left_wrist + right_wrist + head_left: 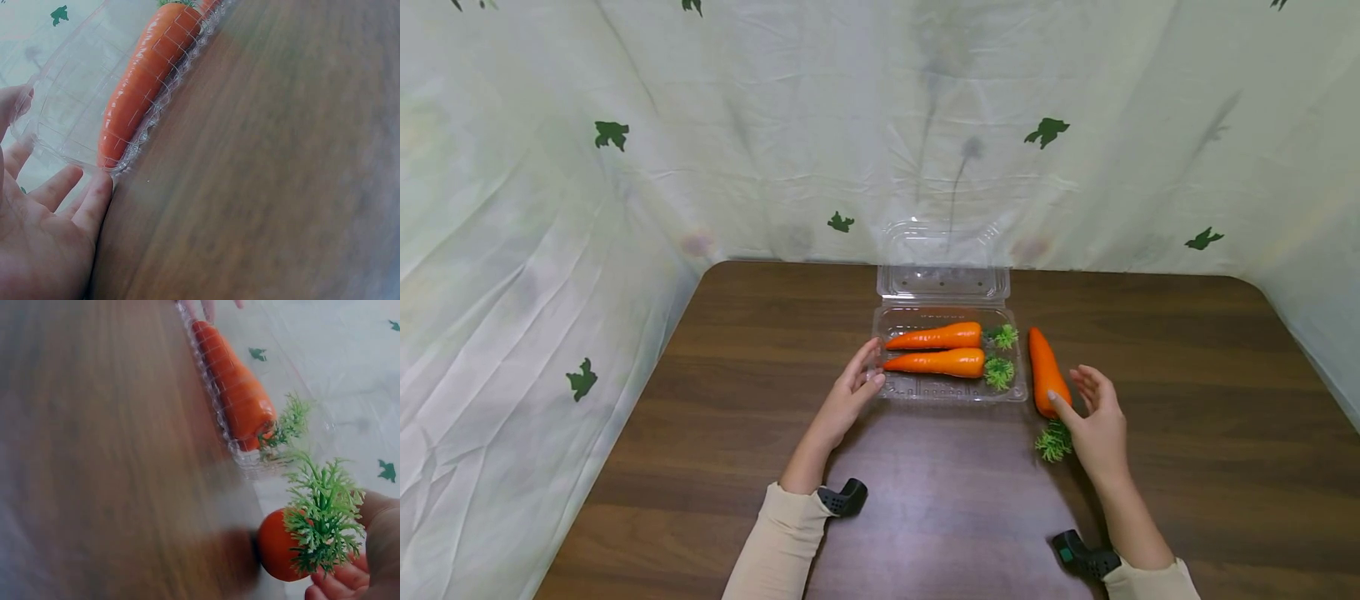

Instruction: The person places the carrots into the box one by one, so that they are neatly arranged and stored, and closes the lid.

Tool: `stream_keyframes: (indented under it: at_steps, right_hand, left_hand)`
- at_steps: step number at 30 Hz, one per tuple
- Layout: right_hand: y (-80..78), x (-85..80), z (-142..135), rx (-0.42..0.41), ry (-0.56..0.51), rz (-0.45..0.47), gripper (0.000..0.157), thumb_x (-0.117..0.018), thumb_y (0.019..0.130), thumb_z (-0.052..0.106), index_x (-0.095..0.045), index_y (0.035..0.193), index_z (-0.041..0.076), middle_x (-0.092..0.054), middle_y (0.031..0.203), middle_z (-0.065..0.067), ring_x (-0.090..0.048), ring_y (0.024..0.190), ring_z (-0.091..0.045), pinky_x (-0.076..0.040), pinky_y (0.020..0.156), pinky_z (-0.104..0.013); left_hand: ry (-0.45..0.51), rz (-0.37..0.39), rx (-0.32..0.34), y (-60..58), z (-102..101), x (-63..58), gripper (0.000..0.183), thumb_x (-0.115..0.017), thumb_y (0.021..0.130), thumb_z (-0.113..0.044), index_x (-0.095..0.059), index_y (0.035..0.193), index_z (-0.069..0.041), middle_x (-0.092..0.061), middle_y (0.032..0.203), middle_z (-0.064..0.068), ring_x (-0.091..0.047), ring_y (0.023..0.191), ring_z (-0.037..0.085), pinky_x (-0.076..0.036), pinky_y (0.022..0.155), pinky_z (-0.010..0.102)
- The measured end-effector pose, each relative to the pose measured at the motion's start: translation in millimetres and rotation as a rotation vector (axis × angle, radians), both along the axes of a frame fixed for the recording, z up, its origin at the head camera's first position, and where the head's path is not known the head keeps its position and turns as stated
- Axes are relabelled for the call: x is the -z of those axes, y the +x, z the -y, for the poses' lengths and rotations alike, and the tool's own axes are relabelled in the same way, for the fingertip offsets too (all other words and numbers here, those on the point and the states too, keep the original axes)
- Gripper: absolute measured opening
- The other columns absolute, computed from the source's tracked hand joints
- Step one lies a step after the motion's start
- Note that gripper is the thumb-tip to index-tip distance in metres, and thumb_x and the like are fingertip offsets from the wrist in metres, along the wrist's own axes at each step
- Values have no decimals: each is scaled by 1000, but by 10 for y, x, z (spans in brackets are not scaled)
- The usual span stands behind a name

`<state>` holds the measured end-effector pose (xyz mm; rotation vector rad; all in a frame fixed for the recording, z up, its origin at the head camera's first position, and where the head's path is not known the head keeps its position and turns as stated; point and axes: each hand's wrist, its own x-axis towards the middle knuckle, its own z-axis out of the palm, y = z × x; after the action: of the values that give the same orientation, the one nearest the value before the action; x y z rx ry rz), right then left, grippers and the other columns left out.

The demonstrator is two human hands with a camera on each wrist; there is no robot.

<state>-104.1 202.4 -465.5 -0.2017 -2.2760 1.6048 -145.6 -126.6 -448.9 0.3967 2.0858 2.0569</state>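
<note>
Two orange carrots with green frilly tops, a far carrot (936,336) and a near carrot (936,363), lie side by side in a clear plastic container (951,390) whose hinged lid (943,285) stands open behind it. My left hand (846,400) rests at the container's left end, fingertips on its wall and thumb over the rim. A third carrot (1047,371) lies on the table right of the container, its leafy top (322,515) towards me. My right hand (1099,421) is beside it, thumb against its thick end and fingers spread apart from it.
The brown wooden table (940,500) has its far edge just behind the lid. A pale cloth (805,142) with green leaf-shaped patches hangs behind and to the sides. A black device is on each wrist.
</note>
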Motion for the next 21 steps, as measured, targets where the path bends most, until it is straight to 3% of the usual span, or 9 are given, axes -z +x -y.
stream_keyframes:
  at_steps: [10,21]
  right_hand:
    - [9,55,6,6,27,161,59,-69,79,11,-38,126,-4,-49,119,-19,-46,109,-29,-32,96,-42]
    - [44,22,25,-23,102,255,66,-71,78,27,-39,127,-3,-46,123,-22,-44,111,-34,-32,94,-46]
  left_hand:
    - [-4,2,1,2,5,-2,57,-48,92,-5,-20,142,-4,-23,141,24,-33,122,40,-31,98,46]
    - [-12,1,4,-2,5,2,57,-48,92,-7,-21,142,-5,-24,141,23,-34,122,39,-31,98,45]
